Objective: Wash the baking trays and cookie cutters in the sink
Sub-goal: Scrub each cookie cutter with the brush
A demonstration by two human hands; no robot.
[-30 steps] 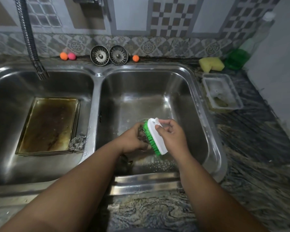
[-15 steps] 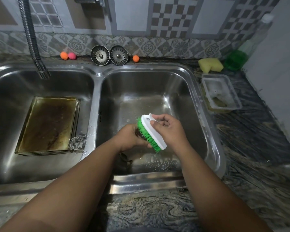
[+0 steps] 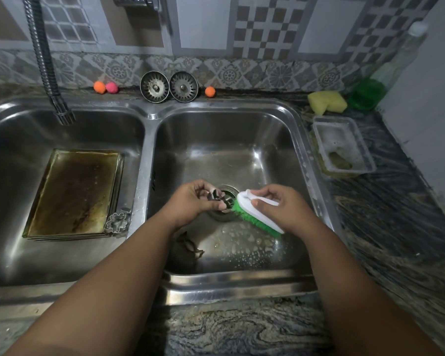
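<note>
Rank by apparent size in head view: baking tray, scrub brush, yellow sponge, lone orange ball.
1. baking tray
2-3. scrub brush and yellow sponge look alike; the brush is nearer and partly under the right hand, so unranked
4. orange ball

Cookie cutter (image 3: 215, 197) half-hidden, shape unclear.

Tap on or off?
Off: no stream falls from the faucet nozzle above the left basin.
</note>
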